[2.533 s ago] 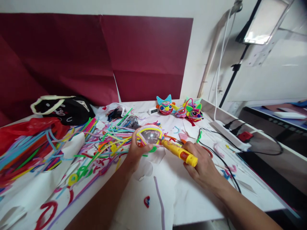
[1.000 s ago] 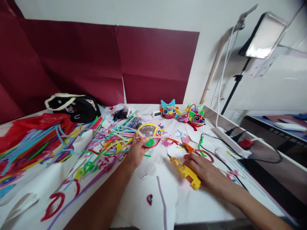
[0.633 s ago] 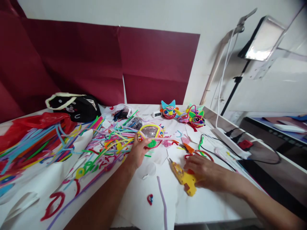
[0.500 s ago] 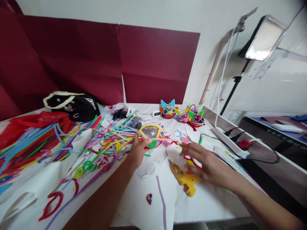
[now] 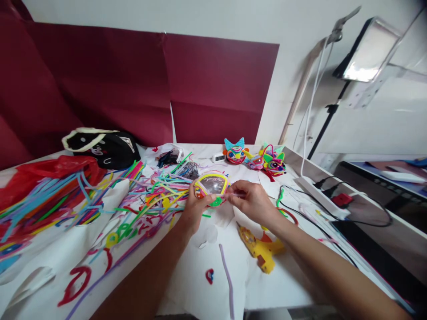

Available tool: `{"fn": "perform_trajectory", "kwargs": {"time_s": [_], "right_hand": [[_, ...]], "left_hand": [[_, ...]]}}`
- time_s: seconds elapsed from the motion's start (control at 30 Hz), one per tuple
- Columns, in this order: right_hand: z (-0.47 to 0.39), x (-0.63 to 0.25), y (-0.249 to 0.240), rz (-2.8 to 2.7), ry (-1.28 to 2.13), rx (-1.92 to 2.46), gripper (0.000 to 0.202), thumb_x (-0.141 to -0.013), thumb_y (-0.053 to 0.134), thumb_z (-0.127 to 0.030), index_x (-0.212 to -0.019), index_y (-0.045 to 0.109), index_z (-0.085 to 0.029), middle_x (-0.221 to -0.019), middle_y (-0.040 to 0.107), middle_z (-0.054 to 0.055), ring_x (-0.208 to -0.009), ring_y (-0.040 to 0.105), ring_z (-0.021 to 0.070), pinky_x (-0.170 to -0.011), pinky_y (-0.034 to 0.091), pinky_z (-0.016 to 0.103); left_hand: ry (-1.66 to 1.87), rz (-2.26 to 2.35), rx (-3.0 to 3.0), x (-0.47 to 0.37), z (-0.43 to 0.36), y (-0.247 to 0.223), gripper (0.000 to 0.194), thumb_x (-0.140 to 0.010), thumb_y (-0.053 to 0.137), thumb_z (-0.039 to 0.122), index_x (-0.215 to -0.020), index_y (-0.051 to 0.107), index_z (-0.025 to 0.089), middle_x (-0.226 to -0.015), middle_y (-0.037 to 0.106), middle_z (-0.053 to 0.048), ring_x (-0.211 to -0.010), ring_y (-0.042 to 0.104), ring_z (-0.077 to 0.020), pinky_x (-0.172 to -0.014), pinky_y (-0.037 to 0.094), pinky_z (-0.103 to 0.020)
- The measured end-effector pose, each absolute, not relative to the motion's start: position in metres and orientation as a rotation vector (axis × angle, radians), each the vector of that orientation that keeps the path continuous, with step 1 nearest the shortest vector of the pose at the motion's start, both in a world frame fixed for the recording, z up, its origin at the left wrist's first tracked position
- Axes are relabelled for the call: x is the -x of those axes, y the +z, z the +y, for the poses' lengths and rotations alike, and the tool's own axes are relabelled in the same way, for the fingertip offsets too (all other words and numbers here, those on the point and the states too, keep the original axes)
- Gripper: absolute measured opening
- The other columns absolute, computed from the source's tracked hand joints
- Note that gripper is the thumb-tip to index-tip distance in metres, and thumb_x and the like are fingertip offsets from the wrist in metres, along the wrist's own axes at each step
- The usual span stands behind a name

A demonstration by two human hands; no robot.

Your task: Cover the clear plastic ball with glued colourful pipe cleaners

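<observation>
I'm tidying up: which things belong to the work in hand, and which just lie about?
Seemingly in use:
yellow-rimmed craft piece, in left hand
pale strip, at right hand
yellow glue gun

Seemingly lying about:
black bag
white digital display

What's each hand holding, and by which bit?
Left hand: round, colourful, yellow-rimmed craft piece, by its left edge. Right hand: thin pale-pink strip, seemingly partway along.

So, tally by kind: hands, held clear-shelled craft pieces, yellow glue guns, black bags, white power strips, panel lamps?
Left hand and right hand: 2
Clear-shelled craft piece: 1
Yellow glue gun: 1
Black bag: 1
White power strip: 1
Panel lamp: 1
Total: 7
</observation>
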State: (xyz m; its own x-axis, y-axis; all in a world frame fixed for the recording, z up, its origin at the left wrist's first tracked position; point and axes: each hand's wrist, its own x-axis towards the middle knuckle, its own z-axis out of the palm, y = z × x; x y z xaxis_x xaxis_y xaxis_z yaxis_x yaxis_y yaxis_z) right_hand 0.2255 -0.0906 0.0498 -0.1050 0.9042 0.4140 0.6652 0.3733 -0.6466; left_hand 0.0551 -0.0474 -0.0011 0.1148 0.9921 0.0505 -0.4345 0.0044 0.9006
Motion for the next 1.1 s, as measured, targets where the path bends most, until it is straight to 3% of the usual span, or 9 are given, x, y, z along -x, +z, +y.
{"fn": "perform_trajectory", "kwargs": {"time_s": [0.43,0.67,1.1], "right_hand": [[-0.087,-0.213,0.06,-1.799,0.296,1.542,0.004,-0.072,0.067,-0.016,-0.068,0.067,-0.018,-0.07,0.071,-0.001,-0.063,0.064,0.0128,-0.059,0.042,0.022],[-0.083,-0.211,0.068,-1.988,0.183,1.633,0.005,-0.078,0.067,-0.02,-0.076,0.07,-0.017,-0.074,0.073,0.001,-0.066,0.066,0.0138,-0.06,0.042,0.022],[-0.08,-0.202,0.104,-2.668,-0.321,1.555,0.019,-0.094,0.056,-0.02,-0.096,0.073,-0.012,-0.102,0.072,0.014,-0.091,0.068,0.0241,-0.073,0.043,0.031]], "left_hand": [[1.346,0.793,-0.953,-0.057,-0.049,0.002,0.096,-0.05,0.081,0.016,-0.136,0.041,0.026,-0.119,0.062,-0.004,-0.108,0.061,-0.0214,-0.09,0.05,-0.032],[1.357,0.813,-0.986,-0.055,-0.046,0.0,0.096,-0.051,0.082,0.017,-0.137,0.041,0.025,-0.119,0.062,-0.005,-0.106,0.063,-0.0225,-0.09,0.051,-0.034],[1.355,0.832,-1.04,-0.055,-0.039,-0.008,0.088,-0.053,0.082,0.018,-0.132,0.043,0.024,-0.113,0.065,-0.005,-0.098,0.065,-0.0213,-0.082,0.053,-0.033]]}}
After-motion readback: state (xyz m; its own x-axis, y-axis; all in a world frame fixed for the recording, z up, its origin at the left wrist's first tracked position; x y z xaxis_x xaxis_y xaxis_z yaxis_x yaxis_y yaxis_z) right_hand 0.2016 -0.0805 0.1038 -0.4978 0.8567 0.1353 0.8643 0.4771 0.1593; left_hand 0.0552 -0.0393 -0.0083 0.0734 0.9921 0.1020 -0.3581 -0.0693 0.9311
